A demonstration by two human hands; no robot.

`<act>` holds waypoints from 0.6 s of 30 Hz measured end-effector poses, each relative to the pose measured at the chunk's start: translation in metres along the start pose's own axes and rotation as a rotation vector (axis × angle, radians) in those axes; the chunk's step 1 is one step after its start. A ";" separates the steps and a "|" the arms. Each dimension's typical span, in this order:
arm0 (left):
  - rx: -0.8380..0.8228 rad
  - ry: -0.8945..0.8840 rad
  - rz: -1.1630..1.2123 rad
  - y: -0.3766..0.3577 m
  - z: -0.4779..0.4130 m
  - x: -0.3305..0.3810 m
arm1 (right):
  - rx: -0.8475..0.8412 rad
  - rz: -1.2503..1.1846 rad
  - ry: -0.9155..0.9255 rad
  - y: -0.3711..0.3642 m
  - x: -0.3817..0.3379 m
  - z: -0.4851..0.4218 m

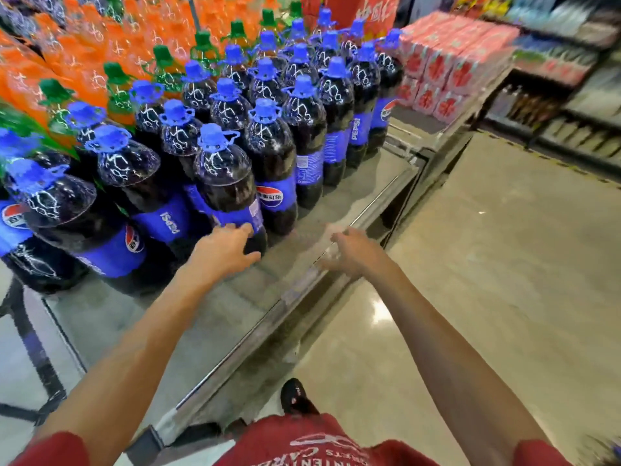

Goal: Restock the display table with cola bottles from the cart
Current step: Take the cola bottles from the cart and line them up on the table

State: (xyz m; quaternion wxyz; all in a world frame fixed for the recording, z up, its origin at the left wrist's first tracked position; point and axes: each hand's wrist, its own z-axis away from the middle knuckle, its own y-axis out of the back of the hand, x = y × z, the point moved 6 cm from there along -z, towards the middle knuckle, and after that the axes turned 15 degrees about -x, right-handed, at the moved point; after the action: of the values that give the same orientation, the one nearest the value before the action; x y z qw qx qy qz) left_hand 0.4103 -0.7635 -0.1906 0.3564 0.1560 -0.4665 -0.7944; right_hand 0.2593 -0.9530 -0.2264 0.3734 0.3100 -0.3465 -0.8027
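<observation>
While left hand [225, 250] fingers [247, 230] curl round cola bottle [223, 183], right hand [353, 252] spread.

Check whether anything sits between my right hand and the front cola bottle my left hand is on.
Nothing visible does. Only bare display table lies between your right hand and the front cola bottle that your left hand holds.
</observation>
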 end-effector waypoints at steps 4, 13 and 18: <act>-0.100 -0.074 -0.176 0.000 0.002 0.055 | -0.031 0.038 -0.138 -0.009 0.039 0.047; 0.005 -0.393 -0.476 -0.005 0.043 0.220 | 0.037 -0.072 -0.369 -0.044 0.134 0.177; 0.026 -0.565 -0.604 -0.029 0.085 0.311 | 0.076 -0.168 -0.552 -0.080 0.188 0.258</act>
State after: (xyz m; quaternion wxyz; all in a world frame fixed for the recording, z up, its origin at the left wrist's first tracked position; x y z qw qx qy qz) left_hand 0.1322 -0.9224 -0.1453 -0.0372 0.0662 -0.4893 -0.8688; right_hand -0.0662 -0.9838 -0.1882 0.1854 0.1211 -0.4380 -0.8713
